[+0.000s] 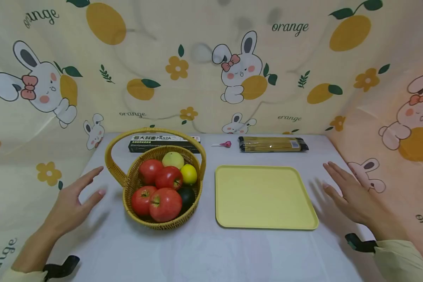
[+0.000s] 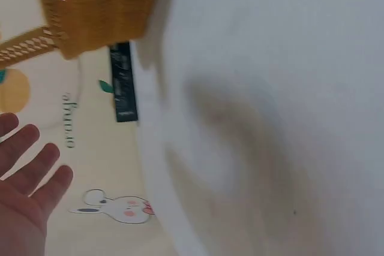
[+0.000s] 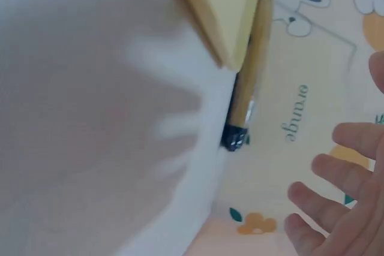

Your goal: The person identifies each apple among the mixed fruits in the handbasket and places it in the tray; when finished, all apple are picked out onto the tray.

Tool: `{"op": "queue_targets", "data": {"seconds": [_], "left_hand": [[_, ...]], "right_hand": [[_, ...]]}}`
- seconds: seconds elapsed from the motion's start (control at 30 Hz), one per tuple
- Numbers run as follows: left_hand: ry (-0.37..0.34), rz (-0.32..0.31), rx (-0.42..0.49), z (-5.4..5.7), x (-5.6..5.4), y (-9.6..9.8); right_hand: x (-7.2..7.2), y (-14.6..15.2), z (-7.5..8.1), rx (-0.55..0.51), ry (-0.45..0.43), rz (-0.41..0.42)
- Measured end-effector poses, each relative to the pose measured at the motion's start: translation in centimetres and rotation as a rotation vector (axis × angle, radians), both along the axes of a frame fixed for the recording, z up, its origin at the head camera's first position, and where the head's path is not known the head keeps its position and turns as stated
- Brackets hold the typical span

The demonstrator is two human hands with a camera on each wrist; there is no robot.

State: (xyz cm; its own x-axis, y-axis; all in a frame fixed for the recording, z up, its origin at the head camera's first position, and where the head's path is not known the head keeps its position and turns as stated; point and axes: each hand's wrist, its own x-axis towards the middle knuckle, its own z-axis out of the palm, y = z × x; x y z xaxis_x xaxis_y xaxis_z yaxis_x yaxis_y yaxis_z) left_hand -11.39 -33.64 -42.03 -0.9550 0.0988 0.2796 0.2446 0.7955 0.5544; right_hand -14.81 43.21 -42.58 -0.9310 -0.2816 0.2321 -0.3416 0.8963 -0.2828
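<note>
My left hand [image 1: 69,204] hovers over the table's left side, thumb and fingers spread, holding nothing. Nearest to it is a wicker basket [image 1: 162,226] with a tall arched handle. Inside lie several red apples [image 1: 165,204], a pale green round fruit [image 1: 173,159], a yellow lemon-like fruit [image 1: 189,174] and a dark round item [image 1: 186,198], partly hidden. My right hand [image 1: 352,197] hangs in the air right of a yellow tray [image 1: 264,197], its fingers extended and apart from everything. In the wrist views, the left fingers [image 2: 37,169] and right fingers [image 3: 339,175] are straight.
Behind the basket lies a black-and-white pasta box [image 1: 141,145], partly covered by it. A pink lollipop [image 1: 227,144] lies at the back middle. To its right is a long pack of spaghetti-like sticks [image 1: 271,144]. A patterned cloth [image 1: 197,58] hangs behind and beside the white table [image 1: 197,254].
</note>
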Motion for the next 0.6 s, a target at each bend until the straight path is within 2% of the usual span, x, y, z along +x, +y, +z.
{"op": "queue_targets", "data": {"seconds": [0.1, 0.23, 0.37, 0.6], "left_hand": [[0.072, -0.019, 0.083, 0.7, 1.2, 0.6], [0.100, -0.073, 0.211, 1.4, 2.7, 2.0], [0.068, -0.140, 0.301, 1.7, 3.6, 3.9], [-0.031, -0.250, 0.358, 1.1, 3.9, 7.2]], "right_hand": [[0.3, -0.2, 0.6, 0.000, -0.003, -0.004], [0.3, -0.6, 0.9, -0.022, 0.000, 0.014], [0.0, -1.1, 0.7, -0.040, -0.027, -0.004], [-1.0, -2.4, -0.7, -0.098, -0.079, 0.004]]}}
